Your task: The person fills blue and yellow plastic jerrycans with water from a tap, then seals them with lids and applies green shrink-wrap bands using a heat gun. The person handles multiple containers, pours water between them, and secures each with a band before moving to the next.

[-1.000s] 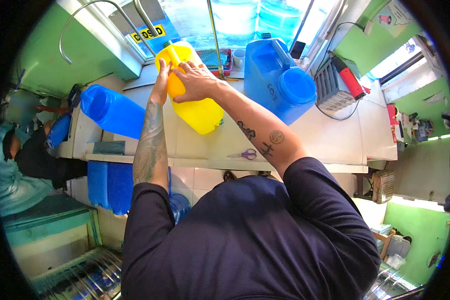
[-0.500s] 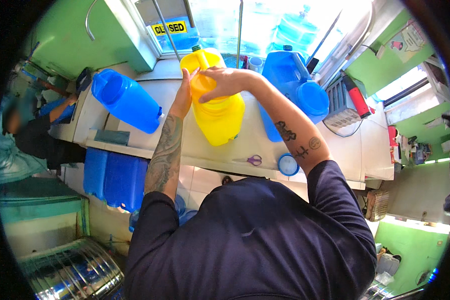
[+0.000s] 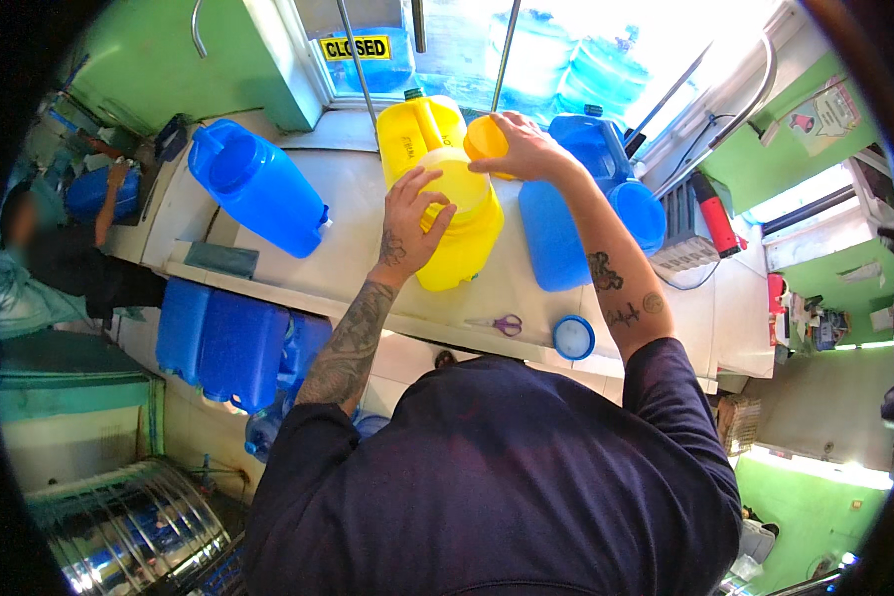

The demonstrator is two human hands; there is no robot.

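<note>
A yellow water jug (image 3: 462, 248) stands on the white counter (image 3: 368, 169) before me. Its wide round mouth shows pale yellow, uncovered on top. My right hand (image 3: 529, 149) grips an orange-yellow screw cap (image 3: 484, 142), raised to the right of that mouth. At the mouth's near left rim hovers my left hand (image 3: 412, 221), fingers apart and curved, with nothing in it; whether the fingertips touch the rim I cannot tell. On the right, beneath my right forearm, is a blue jug (image 3: 551, 223) with a blue lid (image 3: 637, 216).
Another blue jug (image 3: 268, 194) lies at the left. Purple-handled scissors (image 3: 508, 325) and a round blue cap (image 3: 573, 338) sit near the counter's front edge. A red-and-black tool (image 3: 713, 219) rests at right. Blue containers (image 3: 243, 358) stand below, left. A person (image 3: 79, 248) works at far left.
The orange-yellow cap has come off the yellow jug and moved right in my right hand. My left hand has shifted from the cap's side to the near side of the mouth.
</note>
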